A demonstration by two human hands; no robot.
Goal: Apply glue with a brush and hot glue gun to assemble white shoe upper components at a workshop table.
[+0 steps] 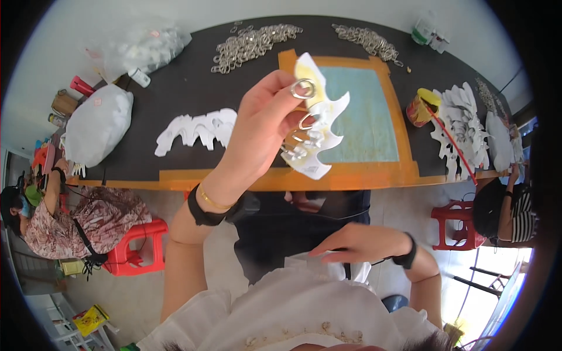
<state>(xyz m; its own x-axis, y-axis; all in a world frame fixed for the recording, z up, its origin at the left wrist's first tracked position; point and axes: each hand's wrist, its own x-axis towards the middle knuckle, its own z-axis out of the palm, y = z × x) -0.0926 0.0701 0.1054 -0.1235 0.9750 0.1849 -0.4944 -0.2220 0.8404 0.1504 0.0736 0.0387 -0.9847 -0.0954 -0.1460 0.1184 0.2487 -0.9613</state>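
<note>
The card [319, 126] in your left hand [263, 126] is a white cutout with a wavy, lobed edge and a yellowish patch near its top. Several metal rings [303, 89] are clipped along its left side, one at the top by your fingertips and more in a row below. Your left hand is raised above the table [175, 93], fingers pinched on the card's ringed edge. Your right hand [357, 243] is low, near your lap, well apart from the left, fingers loosely extended with nothing gripped. Behind the card lies a pale blue mat [366, 117] framed in orange tape. A row of similar white cutouts [196, 130] lies to the left on the dark table, and heaps of loose rings [252, 44] sit at the far edge.
</note>
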